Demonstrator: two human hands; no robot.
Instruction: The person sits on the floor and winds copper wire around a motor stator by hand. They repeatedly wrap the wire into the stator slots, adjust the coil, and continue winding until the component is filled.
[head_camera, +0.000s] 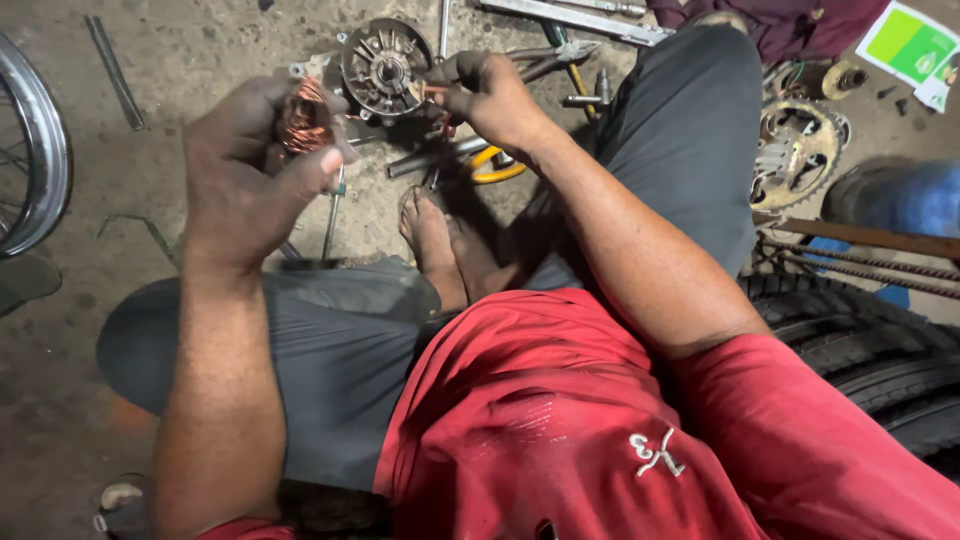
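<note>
Sitting on a stained concrete floor (200, 40), the person in a red shirt (560, 430) and dark grey trousers (340, 350) works with both hands raised over crossed legs and bare feet (440, 240). A black ribbed tyre (880, 340) lies against the right side, and the curved chrome rim of a wheel (40, 150) shows at the left edge. Beyond the right knee rests a toothed chain sprocket (795, 150), worn and greasy. Ahead of the hands lies a round grey metal stator plate (383, 65), its inner ring set with radial poles around an open centre, dull and dirty in colour. The left hand (240, 170) is clenched around a coil of copper wire (305, 115), a tightly wound, shiny reddish-orange bundle that sticks out above the thumb, held in the air just left of the plate. The right hand (495, 95) is pinched shut, thumb and fingertips closing on a thin copper strand (432, 90) at the plate's right edge; whether that strand runs to the coil cannot be told. Below the right hand lie a yellow-handled tool (495, 170) and several steel bars and wrenches (570, 15), scattered near the feet. A slim metal rod (332, 215) stands beneath the left thumb.
</note>
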